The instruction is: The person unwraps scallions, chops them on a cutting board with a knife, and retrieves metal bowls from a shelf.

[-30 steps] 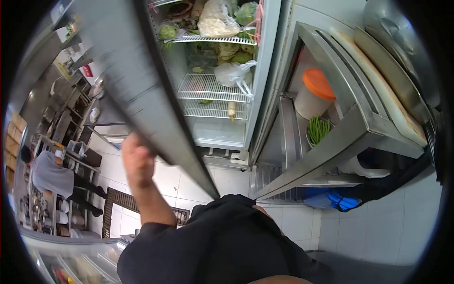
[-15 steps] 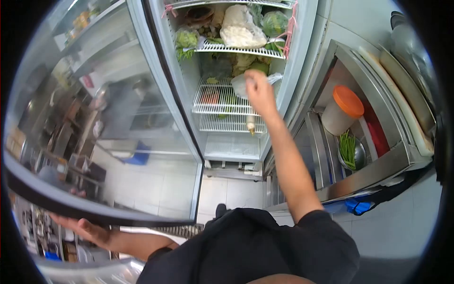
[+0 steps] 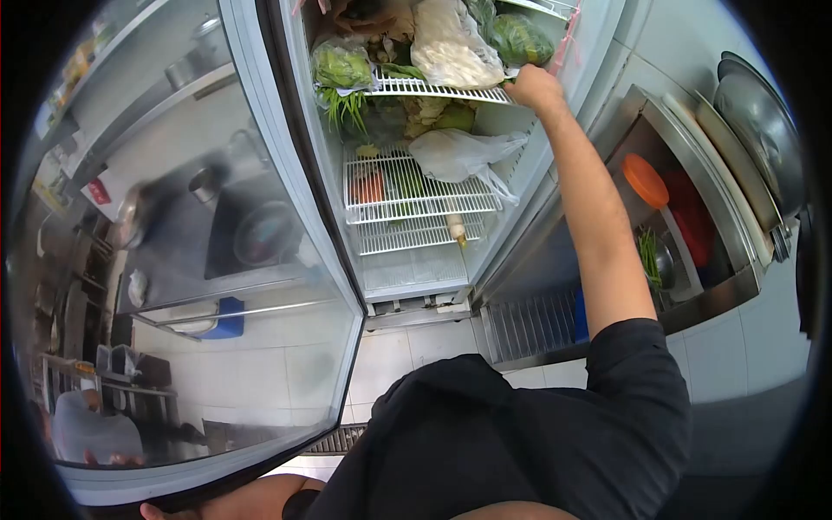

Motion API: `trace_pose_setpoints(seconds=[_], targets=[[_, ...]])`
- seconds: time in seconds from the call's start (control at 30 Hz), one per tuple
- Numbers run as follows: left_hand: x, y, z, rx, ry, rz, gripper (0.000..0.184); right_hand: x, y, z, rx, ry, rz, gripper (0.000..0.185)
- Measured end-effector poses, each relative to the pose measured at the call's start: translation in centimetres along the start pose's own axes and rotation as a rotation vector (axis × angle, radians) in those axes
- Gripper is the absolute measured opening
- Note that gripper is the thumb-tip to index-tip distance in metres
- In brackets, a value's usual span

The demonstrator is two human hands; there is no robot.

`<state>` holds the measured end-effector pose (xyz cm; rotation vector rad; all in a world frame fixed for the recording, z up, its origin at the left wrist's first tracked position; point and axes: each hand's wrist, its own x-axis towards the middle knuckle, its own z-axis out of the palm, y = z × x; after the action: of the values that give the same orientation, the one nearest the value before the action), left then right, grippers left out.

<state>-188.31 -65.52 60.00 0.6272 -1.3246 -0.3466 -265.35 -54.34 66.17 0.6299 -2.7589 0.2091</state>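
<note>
My right hand [image 3: 532, 89] is up at the right end of the fridge's top shelf [image 3: 438, 89], arm stretched out, fingers curled in at the white wire edge. It is just below a clear bag of greens [image 3: 522, 40]. The fingertips are partly hidden, so I can't tell if they are closed on the wire, on something green there, or on nothing.

My left hand [image 3: 166, 513] is at the bottom of the view, by the lower edge of the open glass door [image 3: 286, 355]. Most of it is cut off, so I can't tell how far open it is or whether it grips the door.

Left of the bag of greens, a bag of pale food [image 3: 452, 50] lies on the same shelf, and a wrapped green vegetable [image 3: 341, 66] sits at the far left end. On the rack [image 3: 422, 206] below lies a knotted white bag [image 3: 451, 156], with something orange-red [image 3: 367, 185] at the left.

I can't make out any writing on the bags. A small red patch [image 3: 98, 190] shows in the door glass, too blurred to read.
</note>
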Motion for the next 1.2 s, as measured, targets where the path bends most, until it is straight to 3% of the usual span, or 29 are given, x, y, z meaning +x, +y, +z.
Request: trace_pose_setpoints(seconds=[0.23,0.37,0.5,0.6,0.73,0.77,0.87,1.0,1.03,1.07,1.13,1.2], targets=[[2.3,-2.7,-0.9,-0.067,-0.006,-0.001,0.103,2.9,0.6,-2.6,-0.013,-0.109,0.035,0.058],[3.1,-3.2,-1.3,-0.079,-0.004,0.003,0.103,2.8,1.0,-4.8,0.049,0.093,-0.049,0.063],[3.8,-3.7,-0.8,-0.092,-0.011,-0.002,0.102,0.3,3.0,-5.1,0.321,0.237,0.004,0.056],[4.3,-3.7,-0.5,-0.089,-0.009,0.001,0.102,-3.1,4.1,-3.1,0.634,0.395,0.047,0.054],[4.9,-3.5,0.3,-0.071,-0.026,0.008,0.101,-3.8,2.4,0.6,0.748,0.708,0.097,0.064],[5.0,-3.4,0.4,-0.067,-0.026,0.006,0.101,-4.5,2.2,-0.4,0.797,0.586,0.102,0.067],[4.9,-3.5,0.5,-0.065,-0.012,0.009,0.101,-3.1,1.6,0.3,0.6,0.909,-0.107,0.065],[4.6,-3.7,0.1,-0.066,-0.005,-0.004,0.1,1.6,1.8,3.0,0.466,0.722,-0.039,0.072],[4.8,-3.6,0.2,-0.059,-0.023,-0.006,0.1,2.7,1.3,2.8,0.391,0.505,0.054,0.076],[4.9,-3.4,0.1,-0.062,-0.021,-0.003,0.1,2.2,1.2,2.2,0.401,0.469,0.051,0.077],[4.6,-3.4,-0.2,-0.076,-0.02,-0.005,0.1,1.9,0.6,0.1,0.425,0.424,0.028,0.079],[4.6,-3.4,-0.3,-0.087,-0.015,-0.003,0.1,-1.4,0.2,-1.1,0.617,0.598,0.042,0.07]])
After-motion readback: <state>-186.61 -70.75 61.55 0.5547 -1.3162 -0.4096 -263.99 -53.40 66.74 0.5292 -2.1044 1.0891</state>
